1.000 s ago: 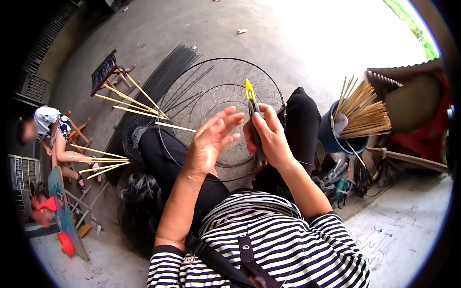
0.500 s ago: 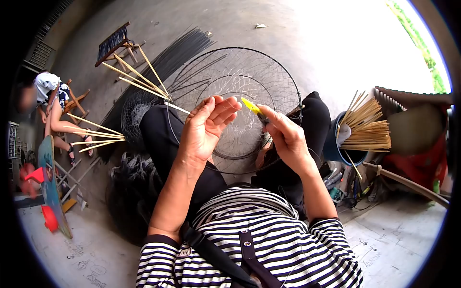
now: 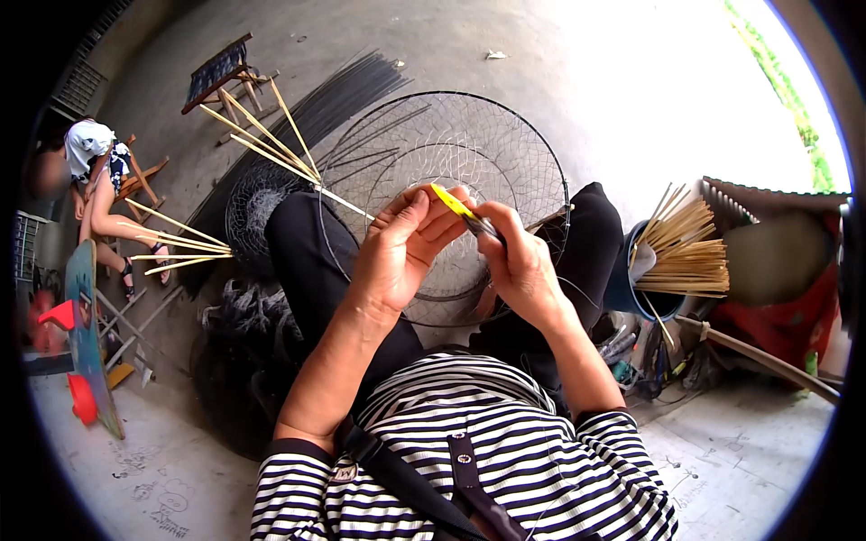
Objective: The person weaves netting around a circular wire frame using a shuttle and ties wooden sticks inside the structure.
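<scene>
Apparently, the yellow-tipped tool [image 3: 458,210] was being worked at its tip, over the hooped net [image 3: 456,160]; next, steady fingering seemed called for. Its point was aimed at ten o'clock, its long axis running ten to four. It was gripped by the right hand [image 3: 523,268]; whether it was also pinched by the left hand [image 3: 390,252] could not be told. At three o'clock, sticks [image 3: 690,248] were held in a blue bucket [image 3: 619,281].

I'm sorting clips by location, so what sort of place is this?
Probably a small informal workshop: there's a netted hoop frame, a blue bucket of thin sticks, and dark rods on the bare floor.
</scene>
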Action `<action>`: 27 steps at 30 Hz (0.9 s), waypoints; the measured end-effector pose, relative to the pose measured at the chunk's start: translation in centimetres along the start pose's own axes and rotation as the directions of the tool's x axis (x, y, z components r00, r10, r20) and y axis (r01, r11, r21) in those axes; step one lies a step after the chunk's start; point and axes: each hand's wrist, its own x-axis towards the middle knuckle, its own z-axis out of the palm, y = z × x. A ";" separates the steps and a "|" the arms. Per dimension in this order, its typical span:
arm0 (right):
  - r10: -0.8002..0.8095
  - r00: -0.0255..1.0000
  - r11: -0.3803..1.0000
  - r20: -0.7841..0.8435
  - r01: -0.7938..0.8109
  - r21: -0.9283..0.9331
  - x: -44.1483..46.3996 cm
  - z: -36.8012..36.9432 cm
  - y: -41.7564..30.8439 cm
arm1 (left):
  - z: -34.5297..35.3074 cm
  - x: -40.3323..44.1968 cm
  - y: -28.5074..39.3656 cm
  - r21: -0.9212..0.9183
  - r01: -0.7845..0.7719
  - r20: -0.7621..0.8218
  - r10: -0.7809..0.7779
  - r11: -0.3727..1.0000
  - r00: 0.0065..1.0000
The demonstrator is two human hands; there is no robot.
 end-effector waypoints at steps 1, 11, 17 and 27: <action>0.019 1.000 0.999 -0.015 -0.019 0.029 0.3 0.4 -0.4 | -0.1 0.0 -0.3 0.001 -0.015 0.004 0.015 1.000 1.000; 0.138 0.983 0.884 0.121 -0.177 0.434 0.5 -1.2 -2.2 | -2.1 -0.8 0.0 -0.349 0.083 -0.061 -0.110 0.934 0.992; -0.061 0.988 0.974 0.144 0.091 -0.209 0.2 -2.9 -2.8 | -0.9 -1.4 0.6 -0.229 -0.005 0.036 0.014 0.973 0.999; -0.082 0.992 0.994 0.096 0.074 0.083 2.0 -0.2 -2.7 | -0.6 -1.9 -0.4 -0.279 0.048 0.024 -0.043 0.959 0.999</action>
